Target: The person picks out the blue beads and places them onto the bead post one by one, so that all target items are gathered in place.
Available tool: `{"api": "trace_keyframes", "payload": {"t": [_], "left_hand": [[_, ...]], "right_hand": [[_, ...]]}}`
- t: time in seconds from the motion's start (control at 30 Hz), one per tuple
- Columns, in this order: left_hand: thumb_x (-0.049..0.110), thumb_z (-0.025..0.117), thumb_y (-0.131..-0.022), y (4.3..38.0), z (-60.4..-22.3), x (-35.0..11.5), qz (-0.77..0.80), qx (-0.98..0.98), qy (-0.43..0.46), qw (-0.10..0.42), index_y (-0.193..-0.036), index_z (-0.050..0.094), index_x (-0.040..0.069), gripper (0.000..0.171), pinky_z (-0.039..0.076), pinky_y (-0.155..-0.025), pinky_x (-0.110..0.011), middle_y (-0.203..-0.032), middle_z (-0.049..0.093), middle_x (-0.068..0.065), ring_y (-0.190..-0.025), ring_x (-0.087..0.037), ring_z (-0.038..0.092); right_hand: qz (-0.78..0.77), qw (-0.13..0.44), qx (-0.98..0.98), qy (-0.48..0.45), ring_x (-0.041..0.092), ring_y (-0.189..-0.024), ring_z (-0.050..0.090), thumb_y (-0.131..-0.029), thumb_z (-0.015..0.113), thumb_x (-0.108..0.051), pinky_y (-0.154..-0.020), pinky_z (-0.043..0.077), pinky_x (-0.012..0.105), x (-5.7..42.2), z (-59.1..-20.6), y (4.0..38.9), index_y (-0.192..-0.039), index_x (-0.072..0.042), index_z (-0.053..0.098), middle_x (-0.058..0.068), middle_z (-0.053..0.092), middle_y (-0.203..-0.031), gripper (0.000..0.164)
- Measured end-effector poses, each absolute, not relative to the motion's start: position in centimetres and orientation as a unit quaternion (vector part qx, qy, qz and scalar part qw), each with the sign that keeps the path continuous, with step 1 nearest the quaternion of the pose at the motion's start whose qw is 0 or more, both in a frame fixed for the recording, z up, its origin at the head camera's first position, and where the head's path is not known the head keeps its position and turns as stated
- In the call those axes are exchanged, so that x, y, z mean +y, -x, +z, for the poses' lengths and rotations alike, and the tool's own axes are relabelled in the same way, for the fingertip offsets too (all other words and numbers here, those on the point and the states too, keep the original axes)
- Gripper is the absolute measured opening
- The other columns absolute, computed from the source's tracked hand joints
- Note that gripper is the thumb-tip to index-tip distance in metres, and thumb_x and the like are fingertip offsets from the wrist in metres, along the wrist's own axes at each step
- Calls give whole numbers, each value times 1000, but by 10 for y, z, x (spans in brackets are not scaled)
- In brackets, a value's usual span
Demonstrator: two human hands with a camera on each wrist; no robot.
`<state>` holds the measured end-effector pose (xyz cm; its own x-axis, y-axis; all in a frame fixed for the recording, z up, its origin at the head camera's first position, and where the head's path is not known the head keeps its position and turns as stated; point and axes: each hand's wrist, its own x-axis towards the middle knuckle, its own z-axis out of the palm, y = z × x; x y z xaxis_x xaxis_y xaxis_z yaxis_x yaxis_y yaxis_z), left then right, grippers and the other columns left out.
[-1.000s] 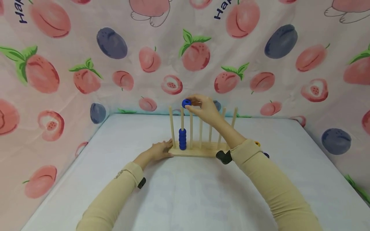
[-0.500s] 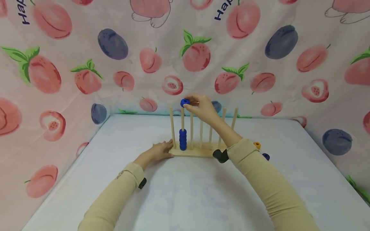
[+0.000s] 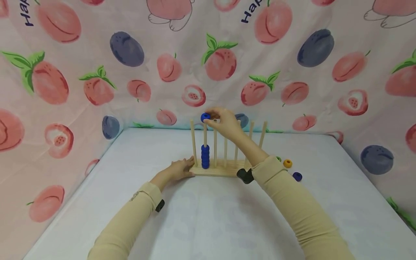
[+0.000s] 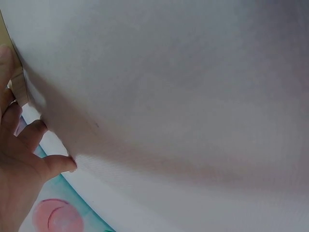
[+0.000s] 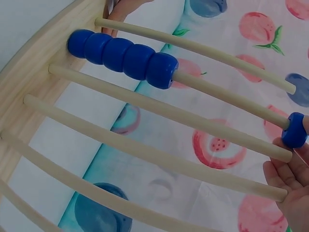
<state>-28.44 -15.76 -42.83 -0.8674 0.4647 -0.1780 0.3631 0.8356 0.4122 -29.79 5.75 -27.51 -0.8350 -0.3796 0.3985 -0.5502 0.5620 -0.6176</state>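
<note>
A wooden abacus stand (image 3: 214,172) with several upright rods stands on the table. Several blue beads (image 3: 205,157) are stacked low on its second rod from the left. My right hand (image 3: 225,124) pinches another blue bead (image 5: 294,130) between thumb and finger at that rod's top end; whether the rod's tip is inside the hole is hard to tell. At the stand's left end, my left hand (image 3: 178,169) grips the base with thumb in front and fingers behind. The left wrist view shows this hand (image 4: 21,166) partly, some fingers spread near the tabletop.
Right of the stand lie loose beads: an orange bead (image 3: 287,163), a dark blue bead (image 3: 297,176) and a green bead (image 3: 278,159) half hidden by the right sleeve. A fruit-printed curtain (image 3: 195,72) hangs behind the white table (image 3: 201,216). Neighbouring rods stand close beside the right hand.
My right hand has shifted slightly left with the blue bead, bringing it over the second rod's tip. A green bead has come into view past the sleeve. The left hand stays put.
</note>
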Motion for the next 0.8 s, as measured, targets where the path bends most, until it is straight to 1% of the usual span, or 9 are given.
{"api": "trace_keyframes", "payload": {"t": [0.13,0.37,0.6,0.8], "left_hand": [[32,61,-91,283,-429,-157,184,949,-213,143,-143,37,6,64,17,-103,-74,-154,24,-12,-138,-46,26],[31,61,-91,284,-430,-155,186,949,-215,135,-144,36,6,63,15,-103,-75,-154,23,-12,-138,-45,25],[31,60,-91,286,-429,-155,187,947,-224,133,-143,37,4,62,15,-102,-76,-154,24,-14,-138,-46,26],[30,61,-91,285,-430,-158,190,947,-224,131,-143,38,4,62,14,-102,-76,-153,25,-14,-137,-47,26]], "right_hand": [[355,111,-887,-272,27,-105,63,-90,65,-19,-94,51,40,58,-277,296,-119,0,61,15,67,-111,35],[333,113,-896,-273,27,-106,62,-89,66,-21,-94,50,39,60,-275,296,-118,1,63,16,67,-112,36],[361,91,-893,-253,27,-113,59,-90,65,-23,-97,50,39,60,-274,298,-120,-1,62,15,65,-118,37],[392,88,-885,-236,26,-114,59,-90,64,-22,-97,49,39,58,-274,298,-122,-3,62,14,64,-121,37]]}}
